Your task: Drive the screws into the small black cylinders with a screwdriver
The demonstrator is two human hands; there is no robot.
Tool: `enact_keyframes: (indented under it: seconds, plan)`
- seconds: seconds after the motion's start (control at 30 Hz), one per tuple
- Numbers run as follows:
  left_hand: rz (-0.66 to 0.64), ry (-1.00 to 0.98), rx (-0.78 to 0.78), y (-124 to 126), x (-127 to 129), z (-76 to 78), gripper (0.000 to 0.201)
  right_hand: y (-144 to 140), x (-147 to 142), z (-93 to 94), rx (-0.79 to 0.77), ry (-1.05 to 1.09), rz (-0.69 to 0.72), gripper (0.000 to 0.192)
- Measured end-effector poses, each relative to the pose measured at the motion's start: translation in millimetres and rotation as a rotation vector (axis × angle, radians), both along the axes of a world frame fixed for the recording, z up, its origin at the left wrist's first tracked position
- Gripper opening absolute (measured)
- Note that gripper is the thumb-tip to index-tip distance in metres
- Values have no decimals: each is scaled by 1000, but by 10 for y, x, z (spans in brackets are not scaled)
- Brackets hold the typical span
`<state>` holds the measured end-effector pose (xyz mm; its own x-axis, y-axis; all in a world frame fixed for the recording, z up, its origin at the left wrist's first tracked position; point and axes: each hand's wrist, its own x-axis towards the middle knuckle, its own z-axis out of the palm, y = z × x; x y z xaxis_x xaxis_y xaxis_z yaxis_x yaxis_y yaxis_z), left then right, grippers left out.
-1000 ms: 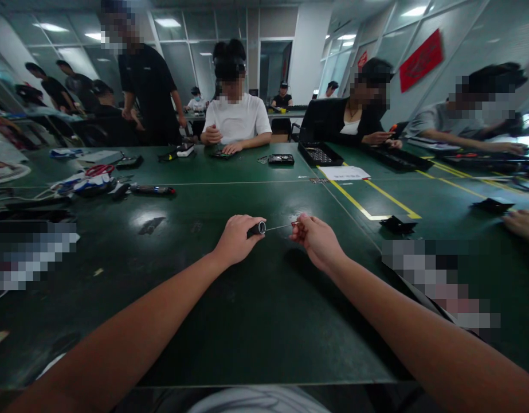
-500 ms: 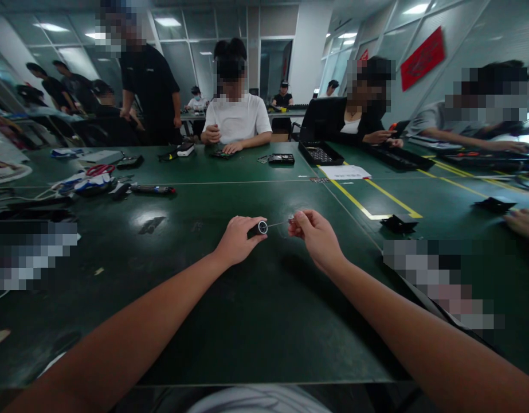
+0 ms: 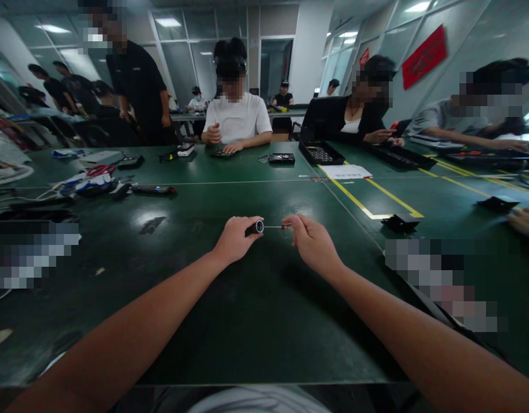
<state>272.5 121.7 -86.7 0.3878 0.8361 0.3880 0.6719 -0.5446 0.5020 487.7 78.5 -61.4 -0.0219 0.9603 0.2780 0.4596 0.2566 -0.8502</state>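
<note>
Forearms reach out over the dark green glossy table point(image 3: 255, 321). The left hand point(image 3: 235, 238) is curled closed around a short black cylindrical handle with a silver end point(image 3: 255, 228), held just above the tabletop. From that end a thin metal shaft point(image 3: 271, 227) runs level to the right hand point(image 3: 312, 242), whose fingertips pinch its far tip, seemingly red, though it is too small to tell. Farther off lies a black component tray point(image 3: 319, 154).

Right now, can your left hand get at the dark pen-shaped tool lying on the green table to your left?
Probably not freely: the left hand is closed on a black cylindrical handle. The path over the green table to the pen-shaped tool looks open.
</note>
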Motion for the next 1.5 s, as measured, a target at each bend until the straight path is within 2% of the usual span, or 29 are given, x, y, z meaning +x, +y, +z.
enact_keyframes:
  seconds: [0.13,0.3,0.5,0.73,0.97,1.07,1.27,1.4,1.5]
  plan:
    - [1,17,-15,-6,-8,8,35,16,11,-19,10,-68,29,35]
    - [18,6,3,11,-18,-9,35,-18,11,-22,-25,-48,95,35]
    - [-20,29,26,3,-2,-11,35,-24,24,62,-18,-132,11,44]
    - [4,15,21,4,-3,-4,35,-29,7,30,2,-75,84,38]
    - [-11,28,14,-36,5,23,34,24,48,12,-34,-24,-66,40]
    - [4,29,10,-30,0,26,34,56,53,-4,-70,4,-29,34]
    - [30,10,23,-15,-13,20,34,85,32,-41,-6,105,27,23]
    - [24,28,17,-39,3,21,33,92,47,-28,-91,120,15,44]
    - [23,38,-1,-48,15,28,33,103,54,-27,-96,84,-19,36]
